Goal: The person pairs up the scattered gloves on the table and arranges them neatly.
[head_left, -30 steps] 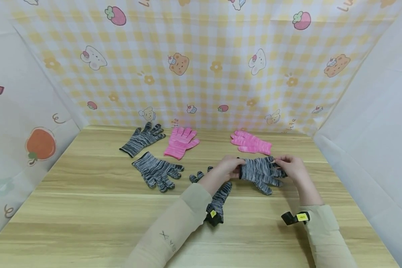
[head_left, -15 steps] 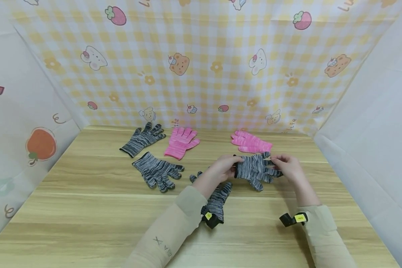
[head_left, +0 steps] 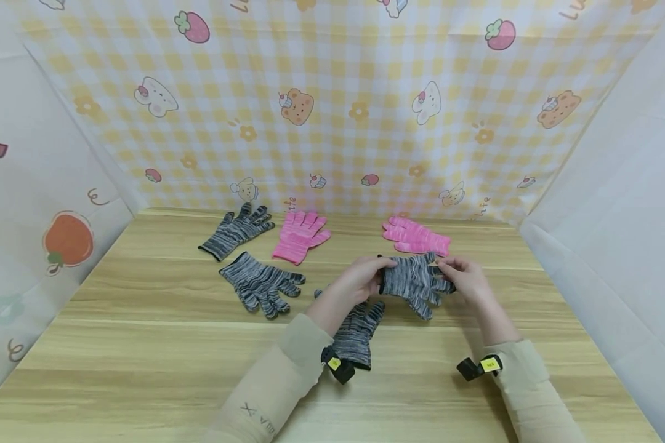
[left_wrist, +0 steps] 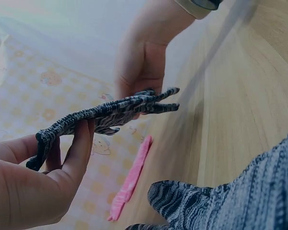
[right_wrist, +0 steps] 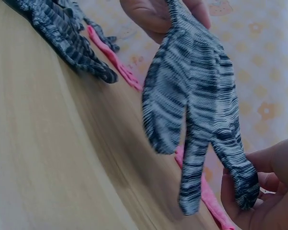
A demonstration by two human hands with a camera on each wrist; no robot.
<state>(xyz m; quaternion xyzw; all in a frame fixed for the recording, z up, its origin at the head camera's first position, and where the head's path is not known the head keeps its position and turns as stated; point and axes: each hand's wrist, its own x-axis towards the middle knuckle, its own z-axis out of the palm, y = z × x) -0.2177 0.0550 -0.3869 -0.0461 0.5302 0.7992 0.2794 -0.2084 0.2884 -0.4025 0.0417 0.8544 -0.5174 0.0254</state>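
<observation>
A black-and-grey knit glove [head_left: 412, 280] hangs between both hands, raised over the table in the wrist views. My left hand [head_left: 360, 280] pinches its dark-edged cuff, thumb on the upper face and fingers underneath. At the other end, my right hand [head_left: 468, 280] pinches one fingertip of the glove [right_wrist: 192, 96] between thumb and fingers. The remaining glove fingers dangle loose. Below my left forearm lies a second grey knit glove [head_left: 356, 338], partly hidden by the wrist and sleeve.
Two more grey knit gloves [head_left: 263, 283] lie at the left, one behind the other. A pink glove [head_left: 301, 237] sits beside them, and another pink glove [head_left: 415, 235] lies just behind the held one. A checked cloth [head_left: 338, 141] rises at the table's back edge.
Both hands have shifted a little to the left, carrying the held glove along. The left sleeve has drawn back, so more of the glove beneath it shows. The other gloves stay put.
</observation>
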